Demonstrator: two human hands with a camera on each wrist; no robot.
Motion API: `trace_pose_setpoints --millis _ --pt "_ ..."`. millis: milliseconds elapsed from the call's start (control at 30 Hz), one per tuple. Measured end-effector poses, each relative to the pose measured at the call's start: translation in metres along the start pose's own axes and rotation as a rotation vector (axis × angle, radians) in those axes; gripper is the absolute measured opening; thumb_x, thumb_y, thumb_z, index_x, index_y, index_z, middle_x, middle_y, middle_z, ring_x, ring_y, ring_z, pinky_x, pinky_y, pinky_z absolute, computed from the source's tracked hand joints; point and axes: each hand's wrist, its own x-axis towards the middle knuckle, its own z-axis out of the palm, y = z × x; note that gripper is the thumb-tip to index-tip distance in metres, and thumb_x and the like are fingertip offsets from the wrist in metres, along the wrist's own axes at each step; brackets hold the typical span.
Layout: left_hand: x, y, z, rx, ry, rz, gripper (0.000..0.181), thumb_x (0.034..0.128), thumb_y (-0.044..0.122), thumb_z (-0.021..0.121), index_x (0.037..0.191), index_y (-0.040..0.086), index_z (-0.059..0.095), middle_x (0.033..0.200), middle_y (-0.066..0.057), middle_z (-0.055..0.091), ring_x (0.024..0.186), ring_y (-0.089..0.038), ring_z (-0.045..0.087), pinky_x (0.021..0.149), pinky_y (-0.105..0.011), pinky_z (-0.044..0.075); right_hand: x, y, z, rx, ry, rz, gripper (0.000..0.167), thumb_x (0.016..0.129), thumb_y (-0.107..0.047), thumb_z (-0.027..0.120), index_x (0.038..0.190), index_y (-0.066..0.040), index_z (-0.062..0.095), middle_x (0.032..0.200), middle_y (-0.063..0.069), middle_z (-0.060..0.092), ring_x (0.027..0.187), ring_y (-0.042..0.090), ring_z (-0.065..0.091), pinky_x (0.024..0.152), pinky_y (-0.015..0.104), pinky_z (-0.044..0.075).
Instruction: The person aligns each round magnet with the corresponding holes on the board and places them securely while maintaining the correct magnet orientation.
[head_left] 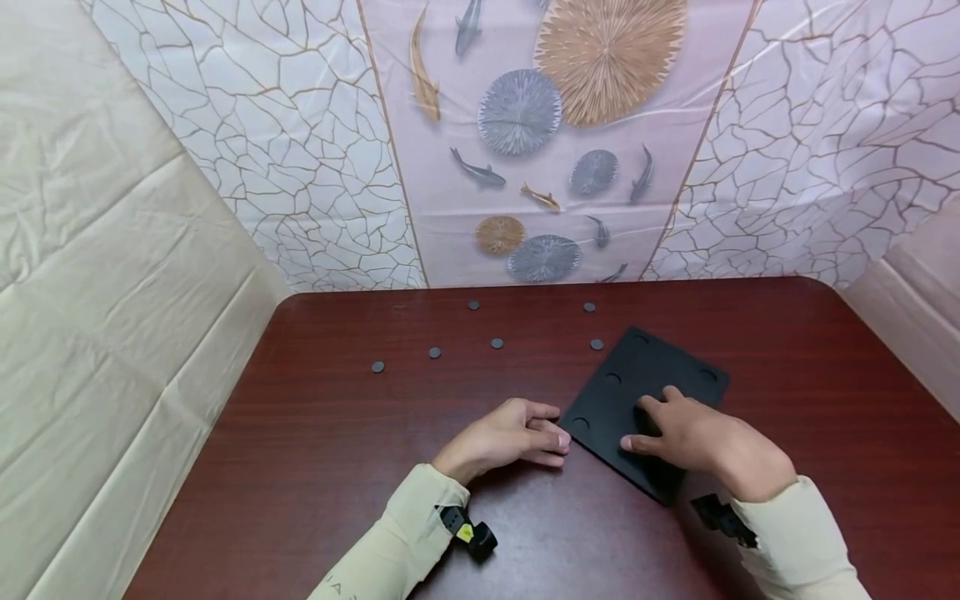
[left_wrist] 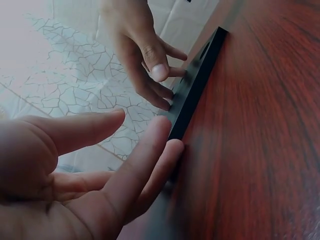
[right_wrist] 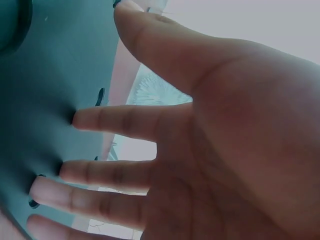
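Note:
A flat black rectangular board (head_left: 626,408) lies turned at an angle on the table, with round recesses near its edges. My right hand (head_left: 693,437) is over it, fingers spread. In the right wrist view the fingertips (right_wrist: 82,119) of that hand rest on the board's face. My left hand (head_left: 510,437) is beside the board's left corner, fingers loosely extended. The left wrist view puts its fingertips (left_wrist: 172,147) at the board's side edge (left_wrist: 200,85); they seem to touch it. Neither hand grips anything. Part of the board is hidden under the right hand.
Several small dark discs lie scattered on the dark red wooden table (head_left: 315,467) beyond the hands, among them a far-left disc (head_left: 378,367) and a disc (head_left: 596,344) close to the board. A patterned cloth (head_left: 322,150) hangs behind the table's back edge.

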Motion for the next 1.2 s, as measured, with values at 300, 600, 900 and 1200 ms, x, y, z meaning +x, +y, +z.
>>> trace_pose_setpoints --millis 300,600,900,1200 --pt "-0.003 0.003 -0.005 0.091 0.065 0.012 0.058 0.0994 -0.002 0.068 0.151 -0.014 0.045 0.119 -0.022 0.073 0.107 -0.036 0.076 0.088 -0.037 0.063 -0.001 -0.008 -0.001 0.007 -0.038 -0.001 0.088 0.097 -0.053 0.072 0.152 0.01 0.045 0.148 0.046 0.035 0.125 0.058 0.056 0.097 0.066 0.049" --pt "-0.006 0.005 -0.016 0.209 0.148 0.045 0.055 0.0976 0.004 0.072 0.147 -0.012 0.052 0.111 -0.019 0.076 0.101 -0.031 0.078 0.087 -0.036 0.063 -0.006 -0.019 -0.001 0.023 -0.064 -0.065 0.08 0.097 -0.049 0.074 0.151 0.005 0.051 0.149 0.042 0.037 0.133 0.054 0.052 0.097 0.066 0.05" --pt "-0.006 0.01 -0.021 0.6 0.293 0.0 0.065 0.0914 0.028 0.084 0.146 0.003 0.06 0.103 0.0 0.072 0.081 -0.011 0.071 0.078 -0.031 0.057 -0.011 -0.033 0.001 0.0 -0.116 -0.105 0.068 0.098 -0.038 0.076 0.153 -0.004 0.054 0.156 0.041 0.035 0.136 0.056 0.05 0.098 0.066 0.05" --pt "-0.005 0.009 -0.016 0.882 0.409 -0.042 0.078 0.0862 0.043 0.089 0.146 0.003 0.057 0.104 0.0 0.063 0.102 -0.017 0.057 0.088 -0.037 0.053 -0.014 -0.046 0.004 0.004 -0.147 -0.166 0.058 0.098 -0.032 0.077 0.147 -0.008 0.06 0.15 0.029 0.049 0.133 0.045 0.056 0.102 0.063 0.049"
